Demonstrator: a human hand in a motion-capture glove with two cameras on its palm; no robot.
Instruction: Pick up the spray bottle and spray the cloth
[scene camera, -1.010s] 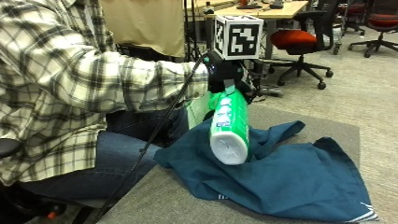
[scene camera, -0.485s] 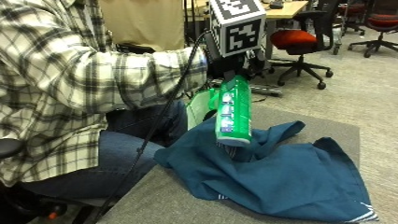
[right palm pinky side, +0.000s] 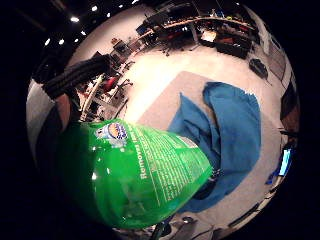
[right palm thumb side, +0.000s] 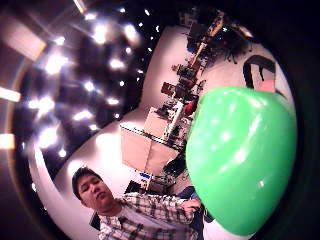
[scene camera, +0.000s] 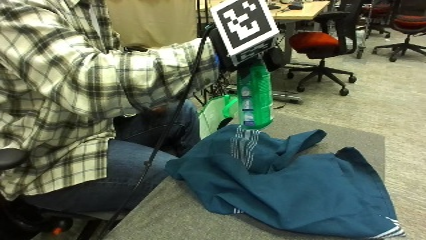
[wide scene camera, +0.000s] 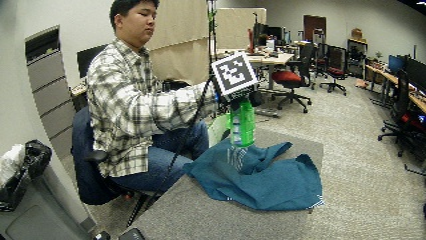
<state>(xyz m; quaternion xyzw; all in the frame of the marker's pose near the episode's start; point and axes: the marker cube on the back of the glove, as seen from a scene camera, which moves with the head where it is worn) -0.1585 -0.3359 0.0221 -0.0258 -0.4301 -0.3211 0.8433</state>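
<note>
In the outside view my gloved right hand (scene camera: 273, 57) grips the top of a green spray bottle (scene camera: 255, 97), which hangs upright. Its base is just above a raised fold of the crumpled teal cloth (scene camera: 299, 185). The cloth lies spread on the grey table (scene camera: 180, 220). The wide outside view shows the same: hand (wide scene camera: 243, 97), bottle (wide scene camera: 241, 124), cloth (wide scene camera: 266, 175). The bottle's labelled body (right palm pinky side: 135, 175) fills much of the little finger side palm view, with the cloth (right palm pinky side: 230, 130) beyond it. The bottle's rounded green side (right palm thumb side: 240, 160) sits close in the thumb side palm view. The nozzle is hidden.
A pale green object (scene camera: 216, 114) sits behind the bottle, at the table's edge near the person's lap. Office chairs with red seats (scene camera: 319, 42) and a desk stand on the floor behind. The table's far edge (scene camera: 383, 142) runs beside the cloth.
The bottle has swung from tilted, base towards the camera, to upright, and the hand has lifted it higher above the cloth. The cloth has not moved.
</note>
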